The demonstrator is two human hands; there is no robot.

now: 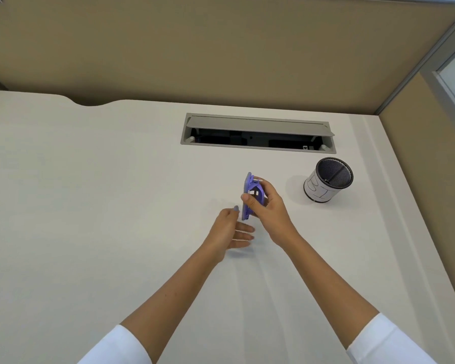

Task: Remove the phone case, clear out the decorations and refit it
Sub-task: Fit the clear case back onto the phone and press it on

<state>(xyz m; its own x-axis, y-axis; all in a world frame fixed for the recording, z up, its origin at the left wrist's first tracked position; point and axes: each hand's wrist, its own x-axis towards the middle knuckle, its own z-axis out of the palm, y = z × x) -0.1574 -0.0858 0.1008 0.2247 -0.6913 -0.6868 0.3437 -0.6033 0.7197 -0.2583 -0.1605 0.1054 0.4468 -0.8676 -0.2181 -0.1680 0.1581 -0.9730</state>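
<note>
A phone in a purple case point(248, 191) stands on edge above the white desk, seen almost side-on. My right hand point(267, 208) grips it, thumb on the near face and fingers wrapped behind. Something small and light shows at the case's back near my fingertips; what it is cannot be told. My left hand point(230, 229) hovers just left of and below the phone, fingers spread, its thumb tip close to the case's lower edge. Whether the thumb touches the case is unclear.
A black mesh pen cup point(327, 181) wrapped in white paper stands to the right of the phone. Behind it an open grey cable hatch point(258, 134) is set into the desk point(90, 193). Tan partition walls close the back and right sides.
</note>
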